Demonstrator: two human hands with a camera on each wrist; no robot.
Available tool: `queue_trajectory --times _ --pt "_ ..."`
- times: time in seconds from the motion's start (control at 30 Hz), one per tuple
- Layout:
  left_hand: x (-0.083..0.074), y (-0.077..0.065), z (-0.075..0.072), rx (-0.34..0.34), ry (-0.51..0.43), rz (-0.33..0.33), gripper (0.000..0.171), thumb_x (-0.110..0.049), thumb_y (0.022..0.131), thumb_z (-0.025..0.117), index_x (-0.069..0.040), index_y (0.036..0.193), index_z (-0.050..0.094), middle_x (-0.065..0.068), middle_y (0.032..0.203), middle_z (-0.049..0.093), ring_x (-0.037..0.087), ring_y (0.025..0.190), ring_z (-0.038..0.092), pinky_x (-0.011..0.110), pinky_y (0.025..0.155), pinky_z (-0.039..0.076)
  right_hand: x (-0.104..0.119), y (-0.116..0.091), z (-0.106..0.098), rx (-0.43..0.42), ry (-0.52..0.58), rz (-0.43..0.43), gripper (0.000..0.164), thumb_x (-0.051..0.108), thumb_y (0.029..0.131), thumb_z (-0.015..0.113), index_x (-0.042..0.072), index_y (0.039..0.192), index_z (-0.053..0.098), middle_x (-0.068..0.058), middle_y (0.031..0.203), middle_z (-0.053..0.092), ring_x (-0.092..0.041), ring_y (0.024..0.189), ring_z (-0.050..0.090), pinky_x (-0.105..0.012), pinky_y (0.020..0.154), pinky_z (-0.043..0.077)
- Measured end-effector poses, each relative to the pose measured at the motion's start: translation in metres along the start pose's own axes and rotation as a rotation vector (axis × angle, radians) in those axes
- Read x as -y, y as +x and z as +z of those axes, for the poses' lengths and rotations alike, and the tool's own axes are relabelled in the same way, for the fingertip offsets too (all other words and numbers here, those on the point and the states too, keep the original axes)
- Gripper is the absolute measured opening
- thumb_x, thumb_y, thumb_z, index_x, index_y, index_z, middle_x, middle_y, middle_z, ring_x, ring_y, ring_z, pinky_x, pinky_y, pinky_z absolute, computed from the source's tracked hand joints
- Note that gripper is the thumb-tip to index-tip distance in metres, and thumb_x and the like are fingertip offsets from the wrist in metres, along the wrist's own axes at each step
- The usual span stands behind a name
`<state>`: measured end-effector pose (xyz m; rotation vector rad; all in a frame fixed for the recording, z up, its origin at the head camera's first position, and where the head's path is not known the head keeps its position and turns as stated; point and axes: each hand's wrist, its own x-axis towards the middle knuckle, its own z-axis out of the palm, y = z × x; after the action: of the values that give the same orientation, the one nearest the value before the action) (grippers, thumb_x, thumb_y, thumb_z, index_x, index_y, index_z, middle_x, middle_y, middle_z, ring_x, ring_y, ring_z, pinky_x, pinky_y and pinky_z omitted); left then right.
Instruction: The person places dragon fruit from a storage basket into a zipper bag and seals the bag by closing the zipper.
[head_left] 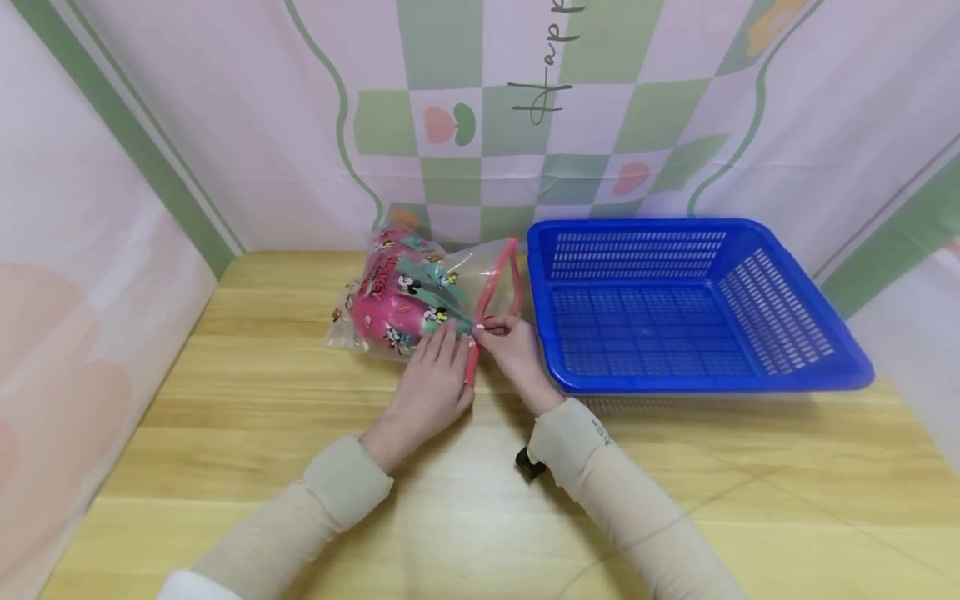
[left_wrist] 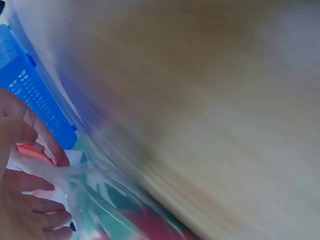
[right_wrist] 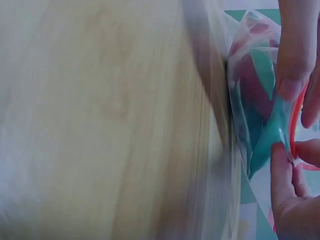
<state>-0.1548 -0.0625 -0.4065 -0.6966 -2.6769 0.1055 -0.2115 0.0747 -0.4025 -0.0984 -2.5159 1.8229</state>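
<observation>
A clear zip bag [head_left: 386,292] with cartoon prints and a pinkish-red closure strip [head_left: 491,287] lies on the table, pink and green contents inside. My left hand [head_left: 423,379] holds the bag near the strip's lower end, its fingers over the front and the thumb by the edge. At a small white piece on that strip, my right hand [head_left: 517,354] pinches with thumb and forefinger. The bag's upper mouth stands apart. Both hands [right_wrist: 295,200] meet at the red edge in the right wrist view. In the left wrist view, the bag [left_wrist: 107,200] is partly covered by fingers.
A blue plastic basket [head_left: 547,333] with slotted walls stands just right of the bag. Beneath the right sleeve, a small black object [head_left: 529,465] shows. A patterned curtain [head_left: 517,125] hangs behind the wooden table [head_left: 225,400].
</observation>
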Motion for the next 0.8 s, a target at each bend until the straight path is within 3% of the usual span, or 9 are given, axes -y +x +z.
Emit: queue_trajectory --times 0.33,0.6,0.8 --pt "-0.010 0.007 0.002 0.040 -0.033 -0.111 0.066 -0.046 0.094 0.051 0.003 0.137 0.048 0.022 0.145 0.045 0.035 0.134 0.045 0.047 0.112 0.038 0.001 -0.004 0.003 0.017 0.083 -0.002 0.023 0.005 0.082 0.068 -0.011 0.099 0.067 -0.028 0.095 0.070 -0.003 0.067 0.060 -0.013 0.062 0.052" --pt "-0.011 0.006 0.007 -0.020 0.031 -0.135 0.055 -0.025 0.090 0.061 0.005 0.135 0.050 0.020 0.142 0.049 0.033 0.130 0.049 0.045 0.104 0.046 0.003 -0.004 0.006 0.013 0.091 0.017 0.024 0.005 0.081 0.069 -0.012 0.098 0.066 -0.025 0.089 0.070 -0.003 0.063 0.057 -0.024 0.067 0.057" --pt "-0.009 0.007 0.003 0.072 0.104 -0.105 0.043 -0.012 0.098 0.045 0.000 0.139 0.046 0.016 0.147 0.044 0.030 0.134 0.046 0.047 0.107 0.043 0.004 -0.004 0.007 -0.001 0.111 0.031 0.023 0.004 0.081 0.066 -0.012 0.098 0.065 -0.016 0.080 0.068 -0.003 0.062 0.055 -0.024 0.065 0.055"
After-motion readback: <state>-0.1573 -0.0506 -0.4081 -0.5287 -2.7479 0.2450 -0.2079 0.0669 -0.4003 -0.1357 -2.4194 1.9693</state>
